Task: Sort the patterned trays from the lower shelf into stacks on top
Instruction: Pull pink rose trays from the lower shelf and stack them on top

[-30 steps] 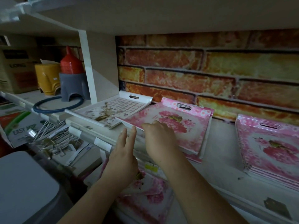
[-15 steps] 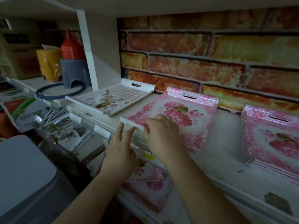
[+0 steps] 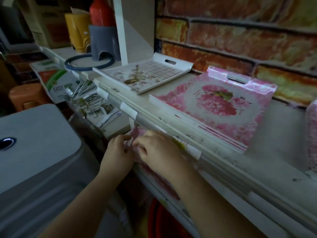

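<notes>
A brick-patterned wall (image 3: 240,40) backs one long pale shelf (image 3: 277,152), its front edge a grey rail with white label strips. To the left stands one smooth grey bin (image 3: 34,152) with a rounded lid.

On the shelf top lie two visible groups of flat, rectangular trays with slotted handles. One pink floral stack (image 3: 214,107), several trays deep, though their edges are too blurred to count, sits near the front rail. Just behind and to the left of it lies one white tray (image 3: 147,74) printed with a grid and brown flowers. A sliver of another pink stack (image 3: 312,134) shows at the right edge.

Beyond the white upright stand a grey stool-shaped piece (image 3: 103,42) with a red cone on it, one yellow container (image 3: 77,31), and one dark blue ring (image 3: 89,63).

Below the rail, both hands meet at a pink patterned tray (image 3: 135,134) on the lower shelf. The left hand (image 3: 116,155) has curled fingers pinching the tray's near edge; the right hand (image 3: 159,152) curls over the same edge just beside it. Motion blur hides the exact contact.
</notes>
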The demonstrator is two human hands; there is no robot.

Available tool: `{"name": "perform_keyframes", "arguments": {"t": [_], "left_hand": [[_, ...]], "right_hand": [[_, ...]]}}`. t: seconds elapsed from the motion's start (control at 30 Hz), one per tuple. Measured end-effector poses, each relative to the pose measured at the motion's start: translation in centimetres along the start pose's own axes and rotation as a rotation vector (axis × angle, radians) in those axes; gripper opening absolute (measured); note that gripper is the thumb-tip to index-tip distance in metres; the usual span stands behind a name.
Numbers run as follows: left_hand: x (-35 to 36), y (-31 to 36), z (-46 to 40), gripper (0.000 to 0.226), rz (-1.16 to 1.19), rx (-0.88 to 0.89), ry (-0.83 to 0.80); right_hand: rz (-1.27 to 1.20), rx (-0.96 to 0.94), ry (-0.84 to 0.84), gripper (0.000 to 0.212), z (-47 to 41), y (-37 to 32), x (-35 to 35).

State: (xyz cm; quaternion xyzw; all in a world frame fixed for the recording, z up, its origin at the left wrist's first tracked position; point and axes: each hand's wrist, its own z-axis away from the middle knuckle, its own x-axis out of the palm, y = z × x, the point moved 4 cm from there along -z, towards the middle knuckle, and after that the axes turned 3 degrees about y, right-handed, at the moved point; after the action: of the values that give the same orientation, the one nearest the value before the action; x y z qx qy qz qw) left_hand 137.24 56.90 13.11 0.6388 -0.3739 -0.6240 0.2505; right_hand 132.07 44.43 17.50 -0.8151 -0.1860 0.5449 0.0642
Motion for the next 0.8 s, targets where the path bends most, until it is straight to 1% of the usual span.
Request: {"name": "perform_keyframes", "arguments": {"t": [0.03,0.1,0.17,0.27,0.33,0.47,0.6,0.67,0.8], "left_hand": [[0.6,-1.2,0.3,0.037,0.004,-0.052,-0.03],[1.2,-2.0,0.9,0.038,0.012,-0.081,-0.07],[2.2,-3.4,1.3,0.038,-0.001,-0.112,-0.115],[3.5,-5.5,1.8,0.036,-0.011,-0.18,-0.18],[4.3,-6.6,2.0,0.04,0.014,-0.226,-0.227],[5.0,-7.6,1.6,0.044,0.063,-0.295,-0.243],[5.5,-8.4,0.8,0.044,0.085,-0.364,-0.259],[5.9,-8.8,0.3,0.043,0.099,-0.396,-0.267],[6.6,-9.7,-0.3,0.041,0.111,-0.419,-0.286]], "right_hand": [[0.007,0.014,-0.068,0.016,0.6,0.9,2.1],[0.012,0.107,-0.202,0.016,1.8,3.0,4.9],[-0.031,0.212,-0.331,0.023,3.1,5.3,8.3],[-0.021,0.335,-0.448,0.034,5.5,8.5,12.3],[-0.042,0.423,-0.495,0.036,7.1,10.3,14.1],[-0.046,0.515,-0.562,0.027,8.5,13.2,17.2],[-0.017,0.583,-0.588,0.033,8.6,15.6,19.5],[-0.01,0.66,-0.574,0.038,8.4,17.1,20.4],[-0.054,0.904,-0.442,0.054,7.9,20.2,21.1]]}}
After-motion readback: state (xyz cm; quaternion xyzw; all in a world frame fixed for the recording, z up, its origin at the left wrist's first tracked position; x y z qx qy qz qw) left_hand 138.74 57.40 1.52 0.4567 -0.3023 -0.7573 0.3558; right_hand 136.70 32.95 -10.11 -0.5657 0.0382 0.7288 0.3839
